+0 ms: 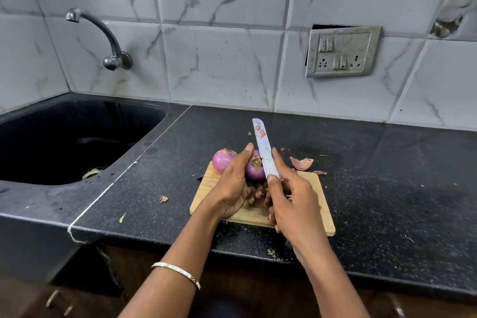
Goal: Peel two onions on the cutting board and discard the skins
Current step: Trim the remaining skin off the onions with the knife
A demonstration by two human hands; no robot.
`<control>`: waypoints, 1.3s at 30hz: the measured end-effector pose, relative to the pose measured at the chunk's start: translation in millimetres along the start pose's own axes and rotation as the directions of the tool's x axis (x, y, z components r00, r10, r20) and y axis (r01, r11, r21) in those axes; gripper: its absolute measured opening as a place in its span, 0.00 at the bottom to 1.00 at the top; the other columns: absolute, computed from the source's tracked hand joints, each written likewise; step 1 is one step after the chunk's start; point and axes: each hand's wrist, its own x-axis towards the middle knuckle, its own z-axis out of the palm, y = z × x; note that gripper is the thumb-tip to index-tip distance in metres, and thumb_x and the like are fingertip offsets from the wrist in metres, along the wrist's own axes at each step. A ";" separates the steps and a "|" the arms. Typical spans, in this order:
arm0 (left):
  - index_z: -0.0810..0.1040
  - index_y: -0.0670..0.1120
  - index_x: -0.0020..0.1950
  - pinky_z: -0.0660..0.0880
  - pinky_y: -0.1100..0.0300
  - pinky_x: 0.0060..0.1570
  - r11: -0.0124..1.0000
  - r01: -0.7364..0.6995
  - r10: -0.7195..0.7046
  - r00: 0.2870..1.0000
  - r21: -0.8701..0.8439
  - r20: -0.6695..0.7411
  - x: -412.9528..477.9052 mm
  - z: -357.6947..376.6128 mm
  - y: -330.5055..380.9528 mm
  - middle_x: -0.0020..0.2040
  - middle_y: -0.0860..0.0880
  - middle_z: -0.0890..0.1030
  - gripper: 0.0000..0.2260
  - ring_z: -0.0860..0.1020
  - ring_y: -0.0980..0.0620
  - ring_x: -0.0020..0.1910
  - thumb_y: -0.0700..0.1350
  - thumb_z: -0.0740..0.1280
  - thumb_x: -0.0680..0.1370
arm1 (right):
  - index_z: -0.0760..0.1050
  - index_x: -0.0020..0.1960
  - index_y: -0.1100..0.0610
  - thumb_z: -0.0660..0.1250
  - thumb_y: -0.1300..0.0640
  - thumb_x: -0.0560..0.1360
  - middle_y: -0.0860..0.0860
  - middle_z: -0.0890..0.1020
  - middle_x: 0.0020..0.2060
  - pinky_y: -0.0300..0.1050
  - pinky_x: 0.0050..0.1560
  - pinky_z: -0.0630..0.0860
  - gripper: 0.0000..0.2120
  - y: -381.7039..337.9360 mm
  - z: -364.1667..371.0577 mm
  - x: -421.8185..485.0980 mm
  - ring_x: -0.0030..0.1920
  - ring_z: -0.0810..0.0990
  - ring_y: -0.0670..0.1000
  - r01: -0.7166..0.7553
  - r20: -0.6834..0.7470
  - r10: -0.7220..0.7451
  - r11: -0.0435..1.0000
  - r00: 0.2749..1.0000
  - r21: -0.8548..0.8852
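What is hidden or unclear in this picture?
Head view:
- Handle of the knife: hidden inside the right hand.
- Lower side of the held onion: covered by the left hand.
- Drain of the sink: partly hidden by the near rim.

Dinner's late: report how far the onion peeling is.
Looks done: smooth purple onion on the wooden cutting board. In hand: left hand holds the second purple onion, root still on; right hand holds a steel knife against it. Left: pinkish skin pieces on the black counter.
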 end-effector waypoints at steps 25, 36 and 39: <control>0.74 0.42 0.61 0.67 0.67 0.20 0.999 -0.020 0.023 0.997 0.043 -0.077 4.0 -1.2 -3.2 0.35 0.45 0.75 0.21 0.70 0.57 0.22 0.58 0.53 0.86 | 0.72 0.72 0.37 0.62 0.57 0.81 0.34 0.78 0.34 0.48 0.35 0.69 0.24 5.2 11.7 -19.3 0.32 0.73 0.49 -0.048 -0.077 0.048 0.999 0.996 0.005; 0.79 0.42 0.61 0.75 0.62 0.28 0.994 -0.026 0.026 1.000 -0.109 0.002 -18.2 -13.4 5.0 0.49 0.40 0.82 0.14 0.79 0.51 0.35 0.49 0.61 0.83 | 0.77 0.64 0.31 0.62 0.58 0.84 0.54 0.76 0.31 0.37 0.20 0.61 0.21 -23.9 -21.8 -21.9 0.24 0.70 0.50 -0.337 0.201 0.277 0.851 0.940 0.403; 0.78 0.48 0.68 0.77 0.59 0.34 0.996 -0.075 0.072 0.996 0.050 0.060 -32.3 -30.2 3.6 0.56 0.42 0.83 0.16 0.82 0.48 0.43 0.49 0.65 0.80 | 0.78 0.66 0.38 0.63 0.60 0.83 0.54 0.76 0.31 0.35 0.19 0.59 0.20 -23.8 -27.5 -25.8 0.24 0.69 0.48 -0.442 0.324 0.311 0.736 0.893 0.512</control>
